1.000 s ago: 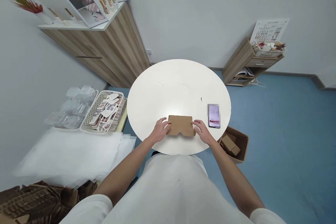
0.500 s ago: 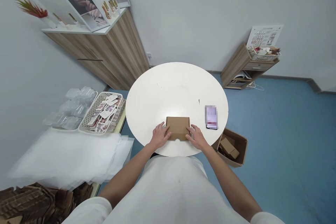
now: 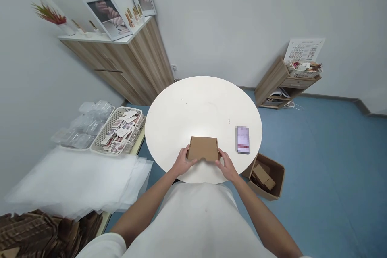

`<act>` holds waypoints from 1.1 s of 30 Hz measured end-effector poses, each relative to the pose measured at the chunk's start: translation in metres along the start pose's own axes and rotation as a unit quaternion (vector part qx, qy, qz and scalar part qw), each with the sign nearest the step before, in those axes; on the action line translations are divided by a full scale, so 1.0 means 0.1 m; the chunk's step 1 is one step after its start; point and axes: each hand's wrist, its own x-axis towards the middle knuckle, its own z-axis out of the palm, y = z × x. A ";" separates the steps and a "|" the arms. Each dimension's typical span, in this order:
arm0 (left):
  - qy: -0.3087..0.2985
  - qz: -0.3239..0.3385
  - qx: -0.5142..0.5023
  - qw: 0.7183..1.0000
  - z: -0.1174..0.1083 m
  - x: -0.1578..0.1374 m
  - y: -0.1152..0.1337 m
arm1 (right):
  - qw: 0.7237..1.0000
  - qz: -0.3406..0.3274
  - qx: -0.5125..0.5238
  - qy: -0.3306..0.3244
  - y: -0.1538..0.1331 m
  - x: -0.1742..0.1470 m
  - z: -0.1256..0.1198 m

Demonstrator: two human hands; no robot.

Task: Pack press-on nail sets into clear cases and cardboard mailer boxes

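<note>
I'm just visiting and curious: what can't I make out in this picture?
- Inside of the small brown box: head view; its closed top hides it.
- Screen of the phone: head view; blocky blurring covers it.
- Print on the white sheet at right: head view; too small to read.
- Full extent of the dark cardboard pile: head view; the picture's left and bottom edges cut it off.

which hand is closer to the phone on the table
The right hand. It grips the right side of the cardboard box, with the phone just beyond it to the right. The left hand is at the box's left side, farther from the phone.
</note>
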 end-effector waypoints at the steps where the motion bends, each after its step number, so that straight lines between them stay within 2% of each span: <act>1: 0.001 0.002 0.005 1.000 -0.02 0.03 0.03 | 1.000 -0.002 0.008 0.003 -0.03 0.03 -0.04; 5: -0.004 -0.005 0.044 0.999 -0.10 0.20 0.12 | 0.999 0.024 0.022 0.007 -0.17 0.20 -0.19; 10: 0.012 0.002 0.122 0.992 -0.09 0.39 0.17 | 0.997 0.067 0.007 0.040 -0.26 0.39 -0.26; 17: 0.024 0.036 0.179 0.983 -0.10 0.36 0.15 | 0.995 0.068 0.061 0.048 -0.26 0.43 -0.26; 24: 0.056 0.063 0.127 0.988 -0.12 0.30 0.20 | 0.989 0.087 0.101 0.059 -0.29 0.39 -0.24; 29: 0.050 0.038 0.069 0.996 -0.15 0.26 0.23 | 0.988 0.091 0.122 0.040 -0.27 0.36 -0.27; 33: 0.065 -0.016 -0.024 0.997 -0.16 0.26 0.22 | 0.983 0.102 0.146 0.034 -0.29 0.36 -0.28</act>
